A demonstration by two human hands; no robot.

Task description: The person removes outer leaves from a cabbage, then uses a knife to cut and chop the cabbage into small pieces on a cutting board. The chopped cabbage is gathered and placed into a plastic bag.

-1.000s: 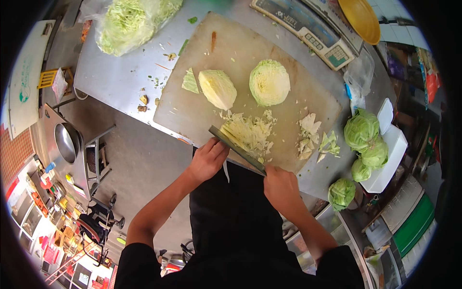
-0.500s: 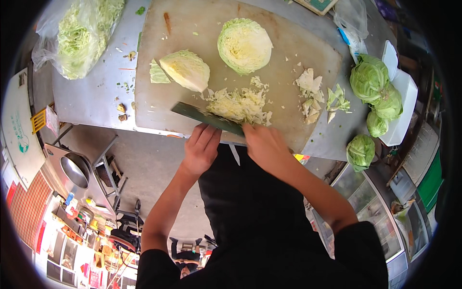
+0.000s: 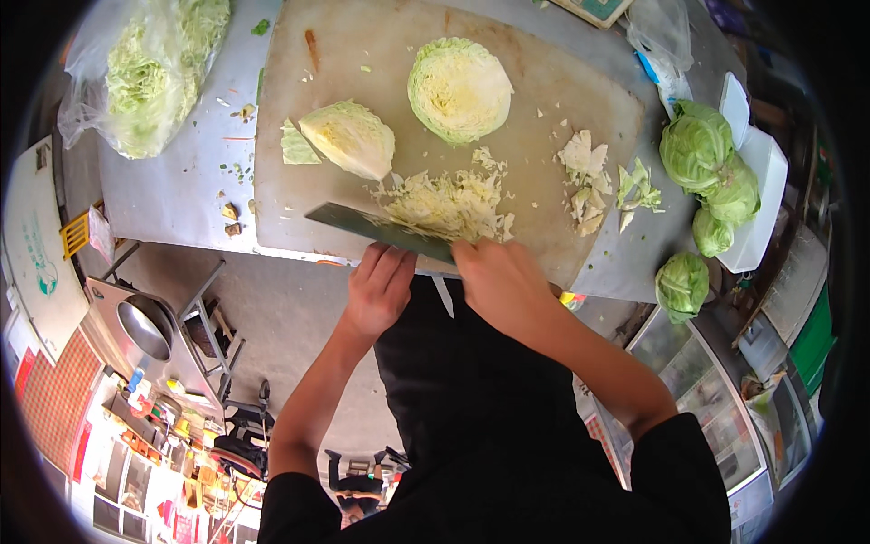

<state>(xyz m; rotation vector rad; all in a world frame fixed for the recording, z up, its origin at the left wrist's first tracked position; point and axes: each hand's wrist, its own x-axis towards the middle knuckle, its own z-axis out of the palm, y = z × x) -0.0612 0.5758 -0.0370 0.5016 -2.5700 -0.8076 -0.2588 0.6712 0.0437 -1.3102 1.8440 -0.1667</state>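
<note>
My right hand (image 3: 498, 272) grips the cleaver (image 3: 372, 227), its dark blade lying slantwise along the front of the beige cutting board (image 3: 553, 86). My left hand (image 3: 381, 286) is at the board's front edge, fingers curled just below the blade; whatever they hold is hidden. A pile of shredded cabbage (image 3: 449, 199) sits directly behind the cleaver. Farther back are a cabbage wedge (image 3: 349, 136), a flat leaf piece (image 3: 299, 145) and a cut half cabbage (image 3: 458, 91), cut face up. Chopped scraps (image 3: 584, 172) rest on the board's right side.
The steel table (image 3: 163, 199) holds a bag of shredded cabbage (image 3: 145, 82) at left and whole cabbages (image 3: 689, 145) beside a white foam box (image 3: 761, 218) at right. A scale (image 3: 589, 9) is at the back. Another person (image 3: 358, 490) appears far off at the bottom.
The view has turned, so the board sits higher and straighter. The cleaver's tip has swung left and my right hand has moved up and left. The last half second shows only slight movement.
</note>
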